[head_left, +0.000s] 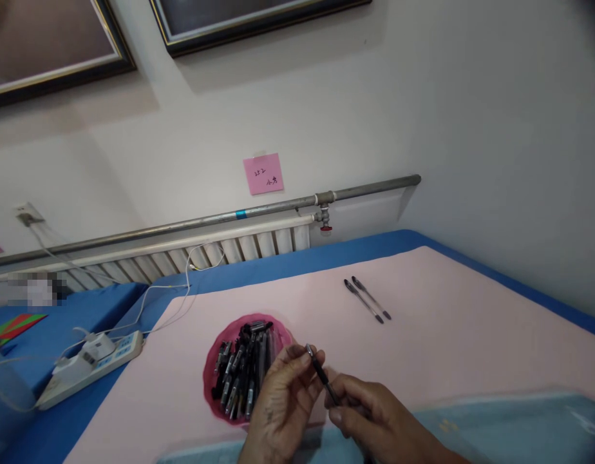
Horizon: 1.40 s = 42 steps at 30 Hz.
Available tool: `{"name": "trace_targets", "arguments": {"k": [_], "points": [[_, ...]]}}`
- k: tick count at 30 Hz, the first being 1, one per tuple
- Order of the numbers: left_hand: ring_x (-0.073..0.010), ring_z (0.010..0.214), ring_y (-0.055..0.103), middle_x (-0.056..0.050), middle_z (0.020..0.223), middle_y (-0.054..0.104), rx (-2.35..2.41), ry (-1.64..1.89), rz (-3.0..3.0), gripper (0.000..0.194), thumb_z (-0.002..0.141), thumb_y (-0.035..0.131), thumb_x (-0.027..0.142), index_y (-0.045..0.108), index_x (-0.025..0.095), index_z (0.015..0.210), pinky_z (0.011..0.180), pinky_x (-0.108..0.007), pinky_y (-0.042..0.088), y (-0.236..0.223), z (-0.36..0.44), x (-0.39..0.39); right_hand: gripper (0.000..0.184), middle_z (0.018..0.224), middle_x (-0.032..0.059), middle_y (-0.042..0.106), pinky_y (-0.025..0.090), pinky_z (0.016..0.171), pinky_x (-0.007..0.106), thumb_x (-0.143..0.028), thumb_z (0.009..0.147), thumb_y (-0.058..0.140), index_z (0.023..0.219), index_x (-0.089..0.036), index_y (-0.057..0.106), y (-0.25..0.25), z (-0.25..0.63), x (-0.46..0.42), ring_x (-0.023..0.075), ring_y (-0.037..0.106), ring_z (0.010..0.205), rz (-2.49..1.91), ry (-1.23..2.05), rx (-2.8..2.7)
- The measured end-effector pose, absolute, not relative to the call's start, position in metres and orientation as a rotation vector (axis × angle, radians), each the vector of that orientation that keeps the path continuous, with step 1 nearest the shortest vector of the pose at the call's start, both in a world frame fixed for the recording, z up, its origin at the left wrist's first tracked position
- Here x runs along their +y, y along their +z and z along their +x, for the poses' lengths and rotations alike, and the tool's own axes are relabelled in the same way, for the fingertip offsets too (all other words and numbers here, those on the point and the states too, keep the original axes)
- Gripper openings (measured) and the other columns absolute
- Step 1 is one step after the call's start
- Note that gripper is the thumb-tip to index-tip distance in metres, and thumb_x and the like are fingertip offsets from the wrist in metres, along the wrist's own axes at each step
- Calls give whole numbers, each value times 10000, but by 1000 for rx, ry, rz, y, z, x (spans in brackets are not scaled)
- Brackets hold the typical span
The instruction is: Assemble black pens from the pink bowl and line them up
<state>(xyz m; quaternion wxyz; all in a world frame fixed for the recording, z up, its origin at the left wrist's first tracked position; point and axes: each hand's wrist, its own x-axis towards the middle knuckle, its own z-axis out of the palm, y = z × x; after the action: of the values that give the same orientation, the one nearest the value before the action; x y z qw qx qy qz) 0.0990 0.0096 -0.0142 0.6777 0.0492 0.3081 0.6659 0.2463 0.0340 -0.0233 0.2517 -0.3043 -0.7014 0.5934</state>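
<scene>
Tabletop, pink-covered (462, 335). Near: right hand (369, 409), fingers curled closed round the barrel of one black pen (319, 371); left hand (285, 396), thumb and fingertips pinched at its tip end. Pen: between both hands, axis near-right to far-left, tip far-left. Left: pink basket (208, 374), pens inside (252, 367). Far right: two pens (364, 301), parallel.

Bare left grip (286, 401) with small, smudgy dark marks (268, 415), equally bare right grip (375, 412)

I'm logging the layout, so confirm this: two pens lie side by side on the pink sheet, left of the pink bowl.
Wrong side: the head view shows the two pens right of the pink bowl, not left. The rest stands.
</scene>
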Motion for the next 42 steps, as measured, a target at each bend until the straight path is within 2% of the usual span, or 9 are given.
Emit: {"name": "trace_targets", "arguments": {"k": [5,9,12,19,25,30,37,42], "points": [[-159,745,656,-37,737,690,740,1468,197,269,613,726,75,675,141,868,717,-263,500,-13,97,9,91,563,-69,411,281,467,200,-196,760,463,669,-200,454,-27,246,32,83,377,501,-893,1600,-1923],[-154,707,646,-40,720,680,772,1520,210,165,620,745,162,671,122,760,700,-260,498,-15,96,12,112,569,-67,411,290,478,198,-211,768,471,659,-198,447,-27,245,32,86,381,519,-905,1569,-1939],[-136,658,634,-18,664,661,798,1530,253,142,599,760,155,652,133,689,673,-245,491,-19,98,14,104,568,-69,423,288,476,198,-180,769,469,669,-201,451,-27,246,32,83,383,514,-889,1587,-1936],[-129,643,621,-27,649,649,828,1547,335,160,605,764,200,650,123,685,645,-234,473,-22,105,14,120,571,-80,393,299,502,197,-148,777,465,676,-207,436,-30,246,31,82,380,531,-912,1526,-1927],[-130,644,617,-27,674,648,827,1496,377,173,634,745,238,637,121,700,637,-239,467,-21,103,14,122,601,-65,439,308,499,195,-184,811,443,692,-202,454,-31,246,30,85,401,544,-861,1563,-1944],[-107,564,587,-7,586,621,899,1473,422,198,589,772,236,610,128,629,588,-220,440,-21,101,13,107,578,-72,432,299,479,191,-172,807,448,706,-207,450,-28,246,29,82,393,513,-894,1544,-1960],[-169,717,631,-86,802,675,936,1446,493,260,675,704,332,654,113,805,660,-274,459,-17,103,11,139,584,-58,437,310,487,202,-231,817,437,681,-204,440,-30,245,30,95,401,522,-922,1480,-1992],[-146,649,612,-43,641,646,950,1447,524,178,665,717,270,617,124,682,654,-260,445,-22,102,12,135,591,-58,430,315,508,202,-193,799,446,669,-209,417,-26,245,29,99,405,548,-892,1501,-2000]]}}
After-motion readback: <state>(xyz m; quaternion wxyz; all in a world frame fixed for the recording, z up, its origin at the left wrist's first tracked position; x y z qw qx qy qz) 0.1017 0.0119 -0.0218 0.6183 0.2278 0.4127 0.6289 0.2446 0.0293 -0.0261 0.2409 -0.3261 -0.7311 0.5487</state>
